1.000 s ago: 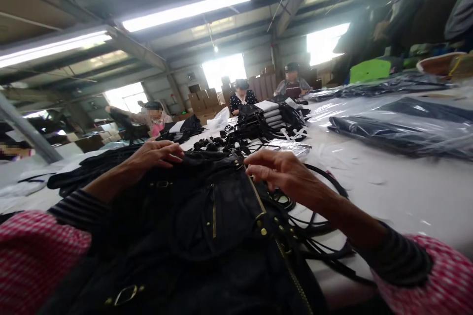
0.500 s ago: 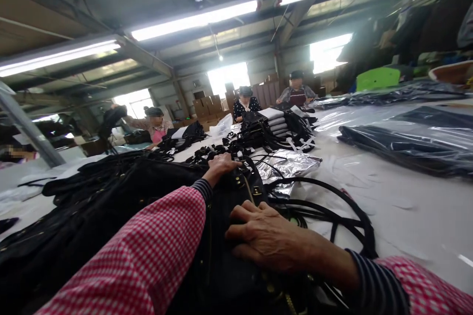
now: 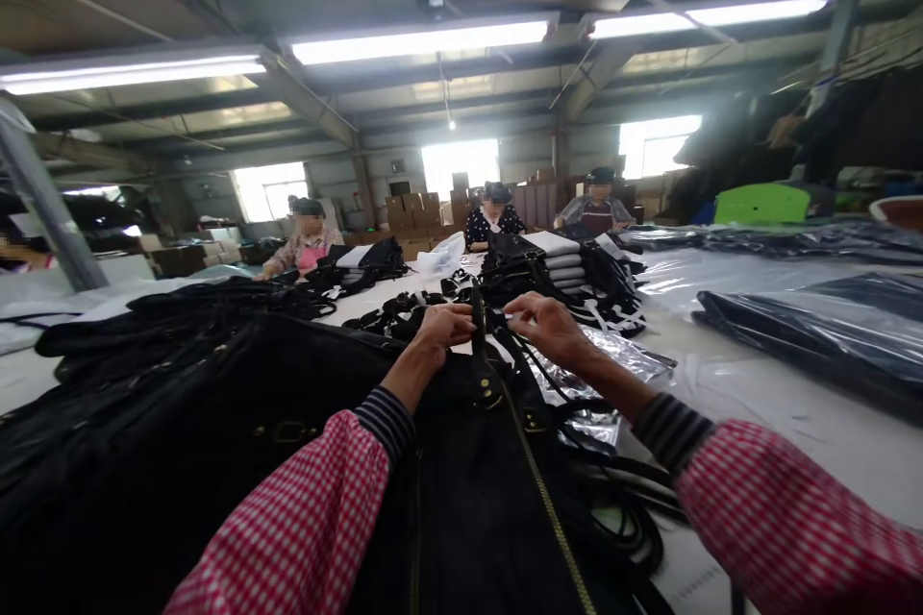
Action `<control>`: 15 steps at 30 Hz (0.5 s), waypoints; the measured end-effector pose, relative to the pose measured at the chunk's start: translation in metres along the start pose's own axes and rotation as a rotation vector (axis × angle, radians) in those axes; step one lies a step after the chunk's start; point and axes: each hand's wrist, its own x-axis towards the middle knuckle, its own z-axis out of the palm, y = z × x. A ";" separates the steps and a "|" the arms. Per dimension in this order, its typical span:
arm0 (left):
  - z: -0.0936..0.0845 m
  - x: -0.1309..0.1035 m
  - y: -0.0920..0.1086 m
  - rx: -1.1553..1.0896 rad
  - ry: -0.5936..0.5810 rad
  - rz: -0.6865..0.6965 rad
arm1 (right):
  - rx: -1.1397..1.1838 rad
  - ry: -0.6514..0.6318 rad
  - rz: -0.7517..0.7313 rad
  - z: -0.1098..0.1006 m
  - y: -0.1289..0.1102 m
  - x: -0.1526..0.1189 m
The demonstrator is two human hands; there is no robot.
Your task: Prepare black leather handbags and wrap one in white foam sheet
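Note:
In front of me lies a black bag with a brass-toned zipper running down it and metal fittings near its far end. At that far end, a black bag strap stands upright. My left hand has its fingers closed at this strap from the left. My right hand is just to the right, above the bag's edge, its fingers bent and apart and nothing visible between them. Black cords hang close to its fingertips.
More black bags are heaped on the left. Stacked bags with grey padding, crinkled silver wrapping and plastic-wrapped dark goods lie on the white table. Several people work across it. Black straps loop at right.
My right hand has lifted off the bag's surface and moved forward beside the left. The strap now stands up at my left hand. The view has levelled.

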 end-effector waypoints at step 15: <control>0.006 0.031 -0.027 0.039 0.176 0.087 | -0.098 -0.181 -0.050 0.038 0.006 0.053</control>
